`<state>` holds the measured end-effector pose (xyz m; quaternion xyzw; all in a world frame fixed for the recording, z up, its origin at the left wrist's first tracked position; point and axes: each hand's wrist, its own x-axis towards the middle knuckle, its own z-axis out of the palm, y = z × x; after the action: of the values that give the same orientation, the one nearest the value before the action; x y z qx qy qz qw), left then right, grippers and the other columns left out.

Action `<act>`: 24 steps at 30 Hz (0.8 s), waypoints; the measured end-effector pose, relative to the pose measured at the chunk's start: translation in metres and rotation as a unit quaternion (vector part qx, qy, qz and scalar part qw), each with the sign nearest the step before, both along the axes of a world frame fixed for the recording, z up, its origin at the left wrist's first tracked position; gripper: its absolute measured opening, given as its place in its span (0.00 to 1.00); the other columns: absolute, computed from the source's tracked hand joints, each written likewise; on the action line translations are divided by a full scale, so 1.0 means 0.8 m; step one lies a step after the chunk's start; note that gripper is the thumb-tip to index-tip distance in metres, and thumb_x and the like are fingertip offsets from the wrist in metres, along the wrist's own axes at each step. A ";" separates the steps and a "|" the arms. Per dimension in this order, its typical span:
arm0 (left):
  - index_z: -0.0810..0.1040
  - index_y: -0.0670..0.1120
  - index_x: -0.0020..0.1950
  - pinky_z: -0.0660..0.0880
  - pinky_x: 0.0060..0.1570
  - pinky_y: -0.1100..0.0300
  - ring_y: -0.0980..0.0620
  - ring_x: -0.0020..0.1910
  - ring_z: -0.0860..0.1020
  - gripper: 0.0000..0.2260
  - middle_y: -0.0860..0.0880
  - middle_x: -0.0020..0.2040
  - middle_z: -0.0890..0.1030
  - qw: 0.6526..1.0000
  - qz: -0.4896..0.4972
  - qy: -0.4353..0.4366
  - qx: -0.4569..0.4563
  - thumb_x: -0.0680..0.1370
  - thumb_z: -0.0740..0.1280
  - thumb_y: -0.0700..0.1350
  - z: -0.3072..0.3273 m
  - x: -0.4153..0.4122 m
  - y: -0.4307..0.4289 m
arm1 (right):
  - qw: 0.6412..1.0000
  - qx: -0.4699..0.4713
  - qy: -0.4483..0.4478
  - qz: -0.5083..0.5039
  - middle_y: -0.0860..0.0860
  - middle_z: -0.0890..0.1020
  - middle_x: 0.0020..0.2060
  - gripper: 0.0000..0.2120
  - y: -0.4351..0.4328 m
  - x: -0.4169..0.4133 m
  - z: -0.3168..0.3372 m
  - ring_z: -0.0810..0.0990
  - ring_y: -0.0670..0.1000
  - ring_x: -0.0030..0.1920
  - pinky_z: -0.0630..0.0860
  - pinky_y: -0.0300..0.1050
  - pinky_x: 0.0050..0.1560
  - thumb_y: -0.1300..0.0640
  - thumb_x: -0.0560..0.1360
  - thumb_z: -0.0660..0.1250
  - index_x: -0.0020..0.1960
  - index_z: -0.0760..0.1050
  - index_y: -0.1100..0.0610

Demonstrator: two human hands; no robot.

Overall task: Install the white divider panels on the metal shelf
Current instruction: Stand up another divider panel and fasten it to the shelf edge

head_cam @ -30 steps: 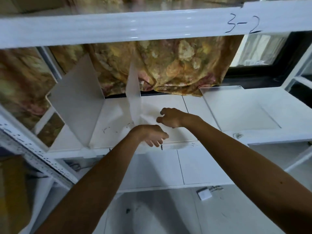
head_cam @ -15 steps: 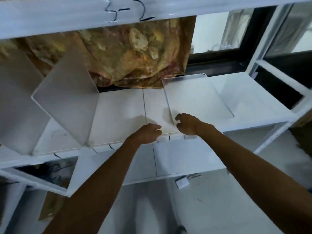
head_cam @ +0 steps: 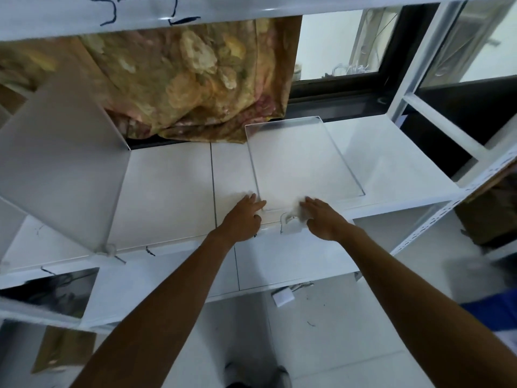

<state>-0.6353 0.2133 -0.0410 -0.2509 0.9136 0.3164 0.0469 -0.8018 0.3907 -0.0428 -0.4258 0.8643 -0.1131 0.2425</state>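
1. At nine o'clock we see a white flat divider panel (head_cam: 64, 163) standing upright on the white metal shelf (head_cam: 391, 169), its front lower corner seated in a small clear clip (head_cam: 106, 249) at the shelf's front lip.
2. Behind it, at eleven to twelve o'clock, a gold floral cloth (head_cam: 190, 79) hangs down to the back edge of the shelf.
3. Near the centre, our left hand (head_cam: 243, 217) lies palm down on the shelf surface, fingers loosely stretched and gripping nothing; its fingertips touch the near left corner of a second panel.
4. That clear-edged white rectangular panel (head_cam: 302, 161) lies flat on the shelf, running from the centre back toward twelve o'clock.
5. Just right of centre, our right hand (head_cam: 321, 217) rests with spread fingers on the panel's near edge, pressing down rather than clasping; a small clear clip piece (head_cam: 288, 219) sits between the two hands at the shelf lip, and blur hides whether the fingers touch it.
6. At one to two o'clock a dark-framed window (head_cam: 349, 79) sits behind the shelf's white perforated upright post (head_cam: 436, 214).
7. At six o'clock a small white square block (head_cam: 283, 297) lies on the pale floor.
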 end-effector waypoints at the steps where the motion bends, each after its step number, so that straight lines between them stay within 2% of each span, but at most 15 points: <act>1: 0.61 0.47 0.78 0.47 0.76 0.55 0.46 0.80 0.48 0.25 0.44 0.81 0.52 0.999 -0.019 -0.002 -0.032 0.80 0.57 0.45 -0.009 -0.004 -0.002 | 1.000 -0.002 0.006 0.000 0.52 0.56 0.81 0.31 0.003 -0.001 -0.007 0.54 0.55 0.81 0.54 0.52 0.79 0.61 0.78 0.60 0.80 0.59 0.53; 3: 0.55 0.49 0.80 0.47 0.77 0.50 0.44 0.80 0.47 0.33 0.43 0.81 0.49 0.992 -0.061 -0.030 -0.111 0.76 0.55 0.57 -0.029 -0.004 -0.004 | 1.000 -0.010 0.017 -0.002 0.50 0.56 0.81 0.32 0.005 -0.003 -0.016 0.53 0.54 0.81 0.54 0.50 0.79 0.60 0.77 0.61 0.80 0.58 0.52; 5: 0.47 0.53 0.81 0.45 0.77 0.47 0.46 0.80 0.42 0.40 0.46 0.81 0.42 0.985 -0.078 -0.048 -0.146 0.73 0.60 0.62 -0.048 0.000 -0.002 | 1.000 -0.009 0.022 -0.001 0.49 0.55 0.81 0.33 0.005 -0.002 -0.015 0.52 0.53 0.81 0.53 0.48 0.79 0.60 0.77 0.62 0.80 0.57 0.51; 7: 0.42 0.54 0.81 0.42 0.76 0.47 0.48 0.79 0.38 0.44 0.48 0.80 0.37 0.984 -0.082 -0.043 -0.153 0.73 0.65 0.63 -0.062 0.003 -0.003 | 1.000 -0.009 0.024 -0.001 0.49 0.55 0.81 0.34 0.003 -0.001 -0.017 0.52 0.53 0.81 0.52 0.48 0.80 0.59 0.77 0.63 0.80 0.57 0.51; 9: 0.40 0.55 0.80 0.40 0.76 0.48 0.48 0.79 0.36 0.45 0.47 0.80 0.36 0.983 -0.087 -0.041 -0.157 0.73 0.66 0.63 -0.063 0.003 -0.005 | 1.000 -0.012 0.023 -0.004 0.49 0.55 0.81 0.34 0.001 -0.001 -0.020 0.52 0.52 0.81 0.53 0.51 0.80 0.58 0.76 0.64 0.80 0.57 0.51; 13: 0.38 0.54 0.80 0.39 0.75 0.48 0.47 0.78 0.34 0.48 0.47 0.79 0.33 0.983 -0.098 -0.054 -0.149 0.73 0.67 0.63 -0.060 0.001 -0.009 | 0.999 0.006 0.040 0.007 0.48 0.51 0.82 0.39 0.001 0.000 -0.027 0.48 0.51 0.82 0.55 0.55 0.79 0.55 0.71 0.58 0.81 0.53 0.49; 18: 0.34 0.53 0.79 0.37 0.75 0.48 0.47 0.77 0.31 0.52 0.47 0.78 0.29 0.974 -0.106 -0.068 -0.188 0.71 0.69 0.63 -0.064 0.007 -0.003 | 0.998 0.007 0.061 0.002 0.46 0.44 0.82 0.42 0.002 0.012 -0.035 0.43 0.50 0.81 0.50 0.55 0.80 0.62 0.73 0.61 0.82 0.46 0.48; 21: 0.33 0.52 0.79 0.39 0.76 0.47 0.47 0.77 0.31 0.53 0.47 0.78 0.29 0.972 -0.108 -0.071 -0.196 0.70 0.69 0.63 -0.061 0.007 0.000 | 0.998 0.007 0.061 0.000 0.45 0.42 0.81 0.43 0.003 0.014 -0.038 0.41 0.49 0.81 0.47 0.54 0.79 0.61 0.74 0.61 0.82 0.44 0.46; 24: 0.33 0.51 0.79 0.39 0.77 0.46 0.46 0.77 0.32 0.54 0.46 0.78 0.30 0.969 -0.103 -0.075 -0.213 0.70 0.70 0.63 -0.059 0.006 0.003 | 0.996 0.026 0.089 0.018 0.45 0.38 0.81 0.43 0.006 0.013 -0.039 0.39 0.50 0.81 0.43 0.54 0.79 0.56 0.76 0.61 0.82 0.39 0.46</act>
<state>-0.6307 0.2159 -0.0881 -0.1828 0.9747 0.0883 0.0933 -0.7916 0.3956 -0.0740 -0.4432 0.8774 -0.0478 0.1775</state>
